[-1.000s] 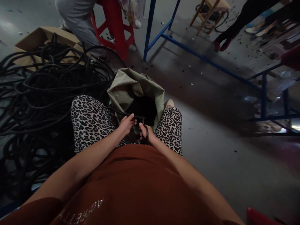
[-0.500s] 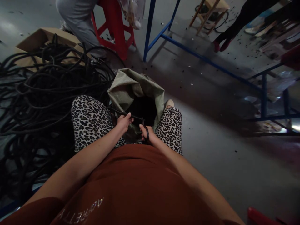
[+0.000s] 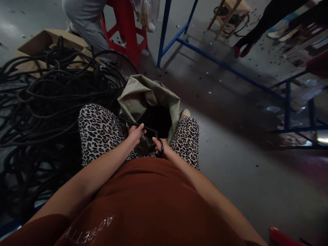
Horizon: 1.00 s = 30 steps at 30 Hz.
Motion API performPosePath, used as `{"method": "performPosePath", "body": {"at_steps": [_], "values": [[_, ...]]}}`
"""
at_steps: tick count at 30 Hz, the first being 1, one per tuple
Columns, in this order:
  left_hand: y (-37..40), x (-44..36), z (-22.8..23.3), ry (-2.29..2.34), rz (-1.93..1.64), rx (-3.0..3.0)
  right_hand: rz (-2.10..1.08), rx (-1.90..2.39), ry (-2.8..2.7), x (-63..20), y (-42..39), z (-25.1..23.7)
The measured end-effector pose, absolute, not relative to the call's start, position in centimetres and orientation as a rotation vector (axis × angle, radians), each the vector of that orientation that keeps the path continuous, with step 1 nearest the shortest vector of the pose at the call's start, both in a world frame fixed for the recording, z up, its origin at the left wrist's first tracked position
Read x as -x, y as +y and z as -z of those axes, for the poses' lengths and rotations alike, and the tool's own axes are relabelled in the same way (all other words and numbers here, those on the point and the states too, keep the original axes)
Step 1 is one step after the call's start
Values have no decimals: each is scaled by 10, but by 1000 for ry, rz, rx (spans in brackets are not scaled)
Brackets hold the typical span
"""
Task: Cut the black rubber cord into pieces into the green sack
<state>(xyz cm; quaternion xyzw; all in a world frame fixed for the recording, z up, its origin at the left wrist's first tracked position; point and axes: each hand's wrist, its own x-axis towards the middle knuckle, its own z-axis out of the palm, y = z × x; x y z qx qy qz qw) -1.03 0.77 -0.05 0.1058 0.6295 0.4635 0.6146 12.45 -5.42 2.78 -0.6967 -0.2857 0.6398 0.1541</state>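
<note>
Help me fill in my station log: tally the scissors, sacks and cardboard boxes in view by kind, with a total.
Scissors: 1 pair, in the right hand
Sack: 1, open, between the legs
Cardboard box: 1, with black cords in and around it
Total: 3
The cords are too tangled to count.

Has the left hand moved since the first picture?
Yes, a little: judged against the sack, the left hand has shifted toward the picture's left, farther from the scissors.
</note>
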Motion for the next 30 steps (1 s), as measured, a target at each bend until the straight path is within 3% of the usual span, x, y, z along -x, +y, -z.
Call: {"method": "performPosePath", "body": {"at_steps": [30], "values": [[5,13,-1,1520,-1040,-421,-1914,1919,-809,-124,-50,-6]]}}
